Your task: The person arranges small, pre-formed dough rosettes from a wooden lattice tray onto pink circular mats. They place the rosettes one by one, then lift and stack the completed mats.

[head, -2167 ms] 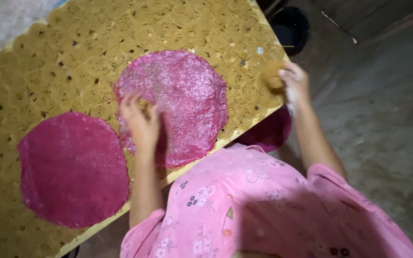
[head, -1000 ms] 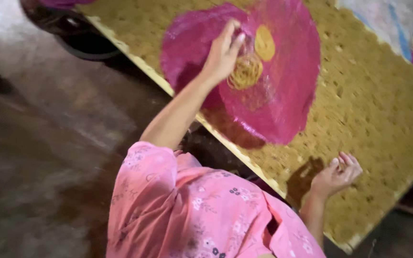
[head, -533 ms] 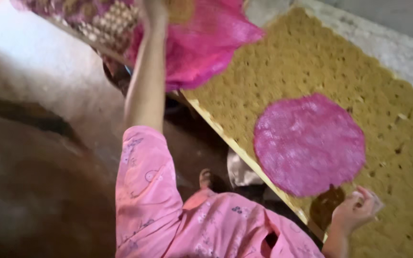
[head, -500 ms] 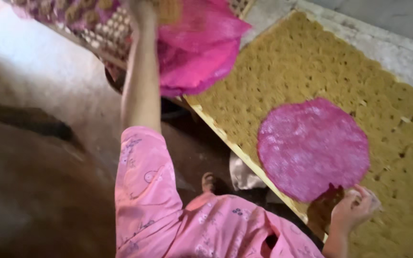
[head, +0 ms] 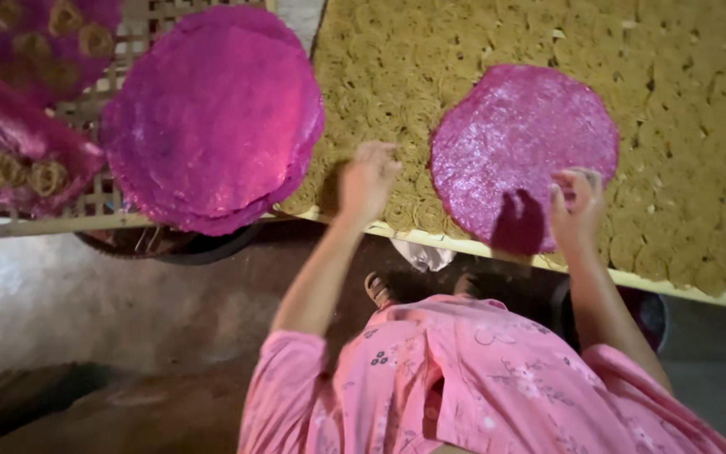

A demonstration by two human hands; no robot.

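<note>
My left hand hovers with its fingers spread and nothing in it, over the near edge of the yellow woven mat. It is between a stack of round pink sheets on the left and a single round pink sheet lying flat on the mat. My right hand is at the near rim of that single sheet, fingers loosely bent, fingertips on or just above its edge. The stack rests on a pale lattice rack.
More pink sheets with coiled noodle nests lie on the rack's left part. A dark basin sits under the rack and another is under the mat at right. My sandalled foot stands on the grey floor.
My left hand lifted a pink sheet off the mat, swung it left and laid it on the stack on the rack. That hand is now empty and back at the mat's edge.
</note>
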